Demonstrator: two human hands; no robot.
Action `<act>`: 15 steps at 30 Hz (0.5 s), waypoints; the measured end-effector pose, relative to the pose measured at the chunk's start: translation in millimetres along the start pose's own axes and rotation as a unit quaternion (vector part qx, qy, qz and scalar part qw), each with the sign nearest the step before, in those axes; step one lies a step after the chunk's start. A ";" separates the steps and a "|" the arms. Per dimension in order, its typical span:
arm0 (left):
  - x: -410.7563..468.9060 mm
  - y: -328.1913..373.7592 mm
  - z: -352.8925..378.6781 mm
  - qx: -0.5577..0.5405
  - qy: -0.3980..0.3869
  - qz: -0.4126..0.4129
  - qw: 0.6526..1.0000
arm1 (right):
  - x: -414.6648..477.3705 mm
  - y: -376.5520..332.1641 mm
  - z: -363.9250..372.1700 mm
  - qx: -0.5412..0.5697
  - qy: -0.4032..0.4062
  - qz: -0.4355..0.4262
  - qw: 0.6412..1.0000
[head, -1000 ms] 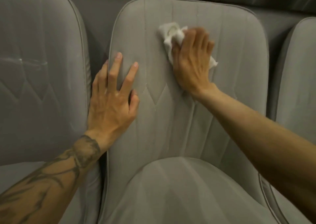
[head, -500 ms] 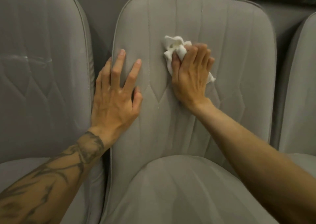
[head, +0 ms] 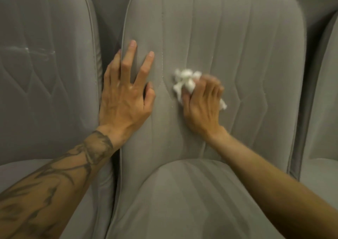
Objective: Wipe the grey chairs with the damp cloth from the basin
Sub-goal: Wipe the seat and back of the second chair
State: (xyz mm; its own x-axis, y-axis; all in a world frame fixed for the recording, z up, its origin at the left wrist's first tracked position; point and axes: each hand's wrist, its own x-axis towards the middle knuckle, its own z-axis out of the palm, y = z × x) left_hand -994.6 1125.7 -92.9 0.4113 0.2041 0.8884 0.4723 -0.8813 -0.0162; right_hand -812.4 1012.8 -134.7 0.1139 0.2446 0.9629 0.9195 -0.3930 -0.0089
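Observation:
A grey upholstered chair (head: 252, 43) fills the middle of the view, its stitched backrest facing me. My right hand (head: 202, 109) presses a crumpled white cloth (head: 184, 81) against the middle of that backrest; the cloth sticks out above my fingers and a bit shows at the right of my hand. My left hand (head: 126, 96) lies flat with spread fingers on the backrest's left edge, holding nothing. The basin is not in view.
A second grey chair (head: 45, 74) stands close on the left, with a faint pale streak across its backrest. A third grey chair (head: 327, 96) shows at the right edge. The middle chair's seat cushion (head: 182, 202) lies below my arms.
My right hand has slid the cloth down the backrest from near the top to its middle. My left hand has stayed on the left edge.

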 end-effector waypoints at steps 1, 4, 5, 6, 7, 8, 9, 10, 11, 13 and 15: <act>0.2 0.4 -0.6 -0.001 -0.001 -0.002 1.000 | -29.6 -3.9 -4.1 0.014 -0.050 -0.028 0.998; 0.5 2.0 -1.9 -0.004 -0.004 -0.003 1.000 | -47.2 6.9 -12.1 0.020 -0.104 -0.103 0.989; 0.5 2.0 -1.8 -0.005 -0.006 -0.002 1.000 | -33.2 13.6 -10.0 0.013 -0.090 -0.101 0.991; 0.6 1.6 -1.5 -0.007 -0.008 -0.001 1.000 | -14.9 18.5 -7.6 0.001 -0.062 -0.080 0.995; 0.6 1.2 -1.4 -0.007 -0.006 -0.002 1.000 | 2.8 21.2 -4.3 -0.012 -0.023 -0.047 0.999; 0.3 1.3 -1.3 -0.006 -0.004 -0.003 1.000 | 14.5 20.8 -1.4 -0.017 0.010 -0.009 1.000; 0.2 1.8 -1.2 -0.006 -0.001 -0.003 1.000 | 15.9 17.5 1.3 -0.017 0.031 0.018 0.999; 0.1 2.1 -1.2 -0.006 -0.001 -0.002 1.000 | 7.2 11.6 2.7 -0.007 0.035 0.029 0.999; 0.4 1.7 -1.6 -0.005 -0.003 -0.001 1.000 | -10.9 5.2 2.7 0.007 0.022 0.022 0.999; 2.0 1.6 -1.7 -0.005 -0.008 -0.001 1.000 | -61.2 -1.1 -3.2 0.027 -0.052 -0.039 0.997; 1.6 2.9 -2.2 -0.003 -0.010 -0.003 1.000 | -101.0 4.0 -12.8 0.021 -0.143 -0.125 0.982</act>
State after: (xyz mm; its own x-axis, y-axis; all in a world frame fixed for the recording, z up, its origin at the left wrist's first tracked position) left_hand -994.3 1122.6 -90.5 0.4246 0.2186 0.8786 0.4704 -0.8824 -0.0077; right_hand -825.1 975.2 -228.6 -0.0223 0.5696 0.8216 0.9464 -0.2528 0.2010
